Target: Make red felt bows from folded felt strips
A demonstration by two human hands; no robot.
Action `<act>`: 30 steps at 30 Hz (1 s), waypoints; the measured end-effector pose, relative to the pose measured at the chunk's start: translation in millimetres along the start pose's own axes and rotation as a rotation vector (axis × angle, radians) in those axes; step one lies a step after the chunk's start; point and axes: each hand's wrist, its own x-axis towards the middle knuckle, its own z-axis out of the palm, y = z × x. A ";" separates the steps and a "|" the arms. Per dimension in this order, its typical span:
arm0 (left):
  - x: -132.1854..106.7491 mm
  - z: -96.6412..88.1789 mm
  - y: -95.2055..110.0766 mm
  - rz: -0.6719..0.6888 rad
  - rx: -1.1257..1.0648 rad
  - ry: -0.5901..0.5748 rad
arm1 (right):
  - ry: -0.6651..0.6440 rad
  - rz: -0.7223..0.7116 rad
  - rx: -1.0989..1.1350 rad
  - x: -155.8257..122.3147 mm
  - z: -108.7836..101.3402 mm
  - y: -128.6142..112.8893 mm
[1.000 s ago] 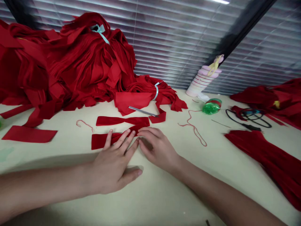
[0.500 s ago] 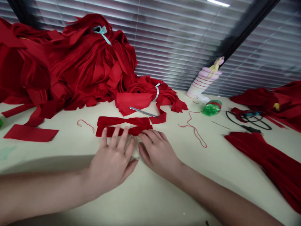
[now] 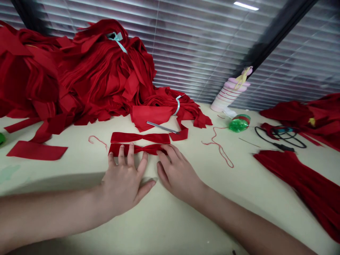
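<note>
Before grey slatted blinds, the smooth cream desk carries a narrow red cloth strip, lying just nearer than a similar red cloth strip. The left hand is spread over its left part, gripping nothing; the right hand is half curled at its right end, whether pinching I cannot tell. Light, even finger pressure should help to smooth it without wrinkles.
</note>
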 end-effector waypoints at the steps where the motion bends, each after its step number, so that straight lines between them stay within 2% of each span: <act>1: 0.5 0.0 0.1 -0.003 0.001 -0.010 | -0.014 0.004 -0.004 0.0 0.0 -0.1; 9: 2.4 0.9 0.7 -0.026 0.013 -0.039 | -0.019 -0.024 -0.062 -3.0 -1.7 -7.0; 17: 0.7 0.7 -0.1 -0.017 0.003 0.009 | -0.151 -0.010 0.055 -2.4 -0.7 -10.1; 23: 0.0 0.6 -0.7 -0.008 -0.013 0.014 | -0.139 0.092 -0.079 -2.9 -5.1 -12.7; 30: 1.8 -1.2 -1.2 -0.014 -0.009 -0.001 | -0.159 0.092 -0.174 -3.8 -6.5 -16.7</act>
